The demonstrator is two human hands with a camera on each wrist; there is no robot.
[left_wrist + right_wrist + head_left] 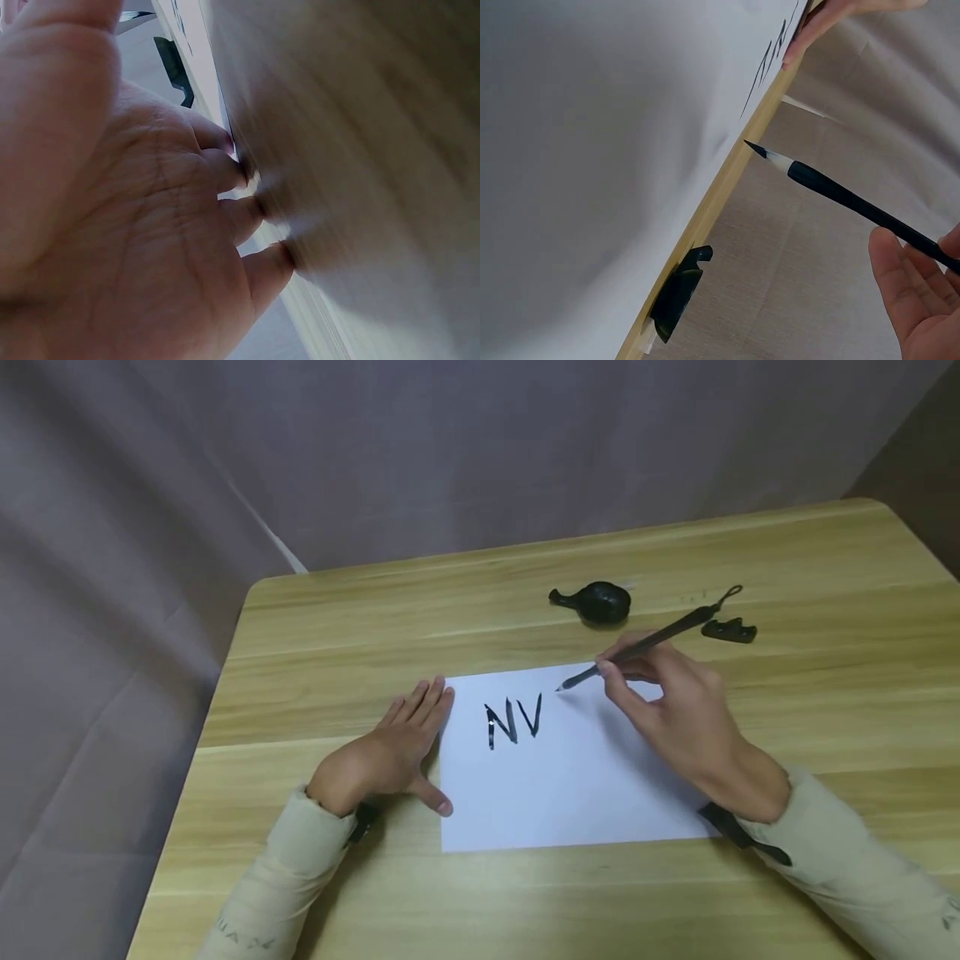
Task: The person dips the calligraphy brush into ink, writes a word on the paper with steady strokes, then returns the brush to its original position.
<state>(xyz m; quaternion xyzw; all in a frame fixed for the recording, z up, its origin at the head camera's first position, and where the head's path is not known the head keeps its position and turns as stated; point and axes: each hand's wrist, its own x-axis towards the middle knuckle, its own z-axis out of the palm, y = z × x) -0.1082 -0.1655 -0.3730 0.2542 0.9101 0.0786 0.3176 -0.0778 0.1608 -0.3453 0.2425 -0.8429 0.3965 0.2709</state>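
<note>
A white sheet of paper [555,793] lies on the wooden table, with black strokes [513,722] reading "N V" on its upper left. My right hand [686,714] pinches a dark calligraphy brush [847,197] by its handle. The black-inked tip hovers just right of the "V", apart from the paper in the right wrist view. My left hand [397,743] rests at the sheet's left edge, fingers straight and thumb spread. In the left wrist view its fingertips [283,256] touch the tabletop.
Behind the sheet sits a glossy black gourd-shaped vessel [604,604]. A small black notched brush rest [729,630] lies to its right, near the brush's hanging loop. Grey cloth [450,452] hangs behind the table's far edge [420,560].
</note>
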